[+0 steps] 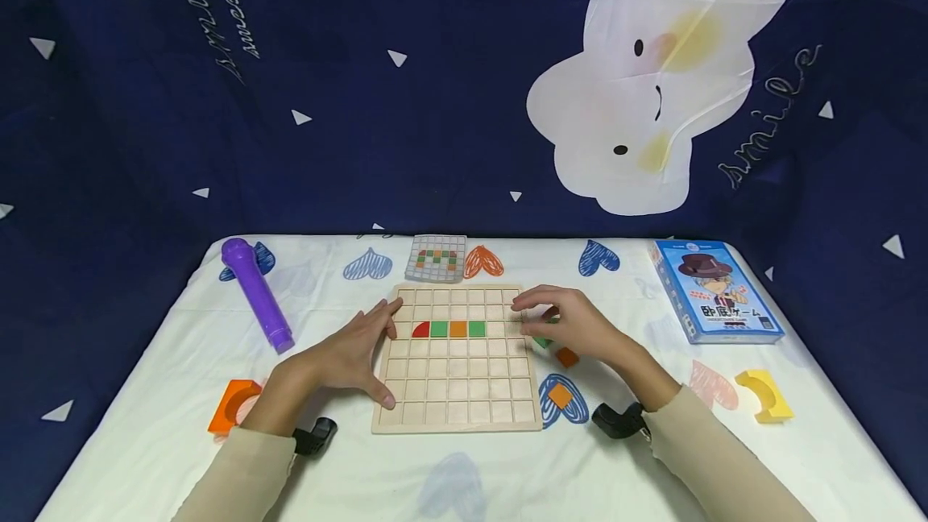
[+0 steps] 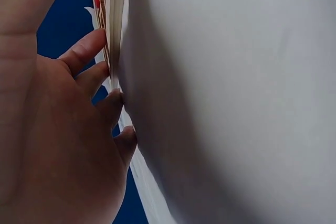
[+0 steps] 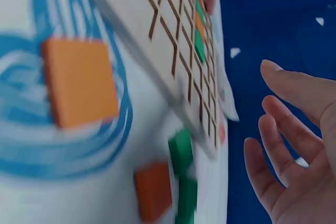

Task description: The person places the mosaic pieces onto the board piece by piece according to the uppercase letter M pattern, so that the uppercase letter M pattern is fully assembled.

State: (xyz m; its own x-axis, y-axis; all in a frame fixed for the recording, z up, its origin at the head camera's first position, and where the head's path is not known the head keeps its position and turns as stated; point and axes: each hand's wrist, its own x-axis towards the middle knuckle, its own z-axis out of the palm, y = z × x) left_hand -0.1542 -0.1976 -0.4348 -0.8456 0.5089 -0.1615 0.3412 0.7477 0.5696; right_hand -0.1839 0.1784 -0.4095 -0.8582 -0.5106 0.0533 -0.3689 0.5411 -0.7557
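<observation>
A pale wooden grid board [image 1: 449, 389] lies on the table with a row of pieces in its upper part: a red rounded piece [image 1: 422, 330], a green square [image 1: 439, 329], an orange square [image 1: 458, 329] and another green square [image 1: 476, 329]. My left hand [image 1: 348, 351] rests along the board's left edge, fingers spread and the thumb near the lower corner. Over the right edge hovers my right hand [image 1: 576, 325], with nothing between its parted fingers in the right wrist view. Beneath it lie green blocks [image 3: 181, 153] and an orange block [image 3: 153, 191], partly hidden in the head view.
An orange square [image 1: 560, 395] lies right of the board. Behind stands a small pattern card [image 1: 437, 258]. A purple microphone-shaped tube [image 1: 258, 296] and an orange arch block [image 1: 234, 407] are at left; a blue game box [image 1: 718, 292] and yellow arch block [image 1: 765, 396] at right.
</observation>
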